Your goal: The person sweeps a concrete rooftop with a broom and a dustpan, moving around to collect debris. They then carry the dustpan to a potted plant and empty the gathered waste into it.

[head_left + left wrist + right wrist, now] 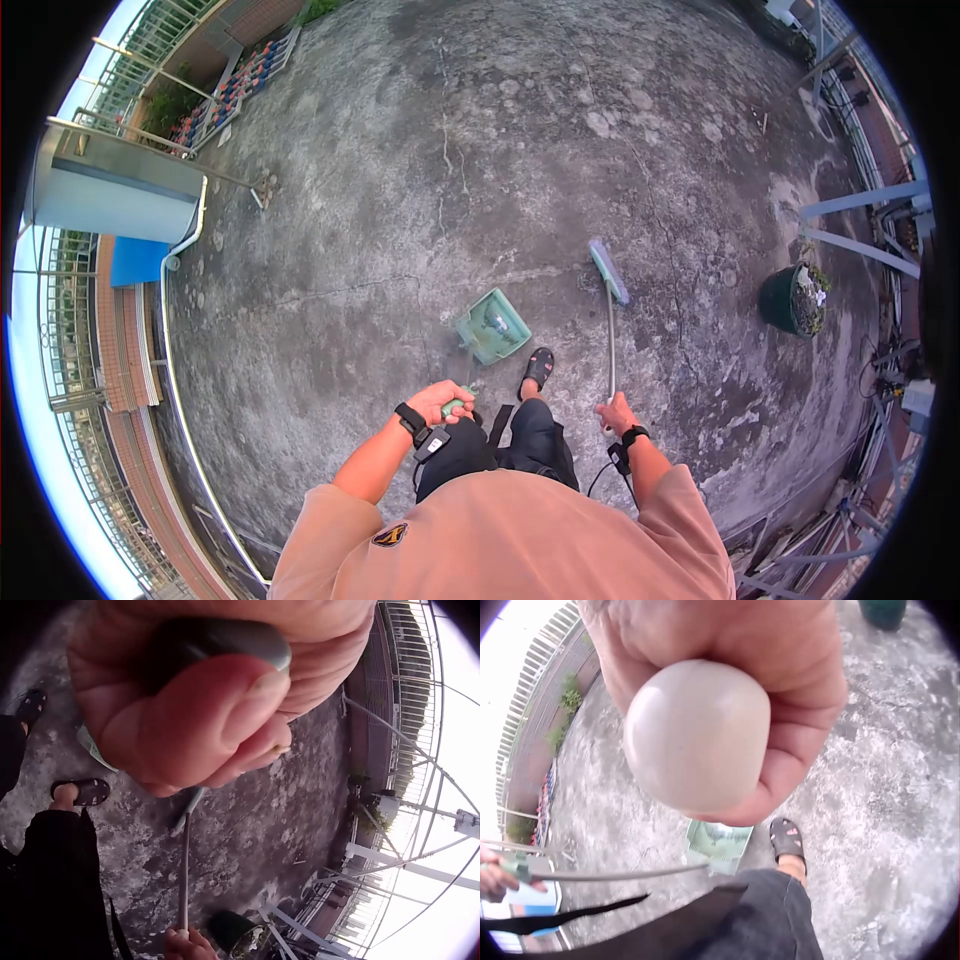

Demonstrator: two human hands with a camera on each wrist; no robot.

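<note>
My left hand (440, 402) grips the green handle (456, 407) of a long-handled dustpan (484, 350), whose green pan is low near the feet. The thumb lies over the handle's end in the left wrist view. In my right hand (617, 413) is the grey stick (612, 345) of a broom, gripped near its top. Its rounded pale end cap (697, 739) fills the middle of the right wrist view. The broom's pale blue-green head (608, 272) is at the floor, ahead and to the right of the dustpan.
The concrete floor (350, 220) is stained and cracked. At right stands a dark green planter (790, 300), with metal supports (865, 200) beyond it. A white pipe (178, 400) runs along the left edge. A sandalled foot (537, 370) is between dustpan and broom.
</note>
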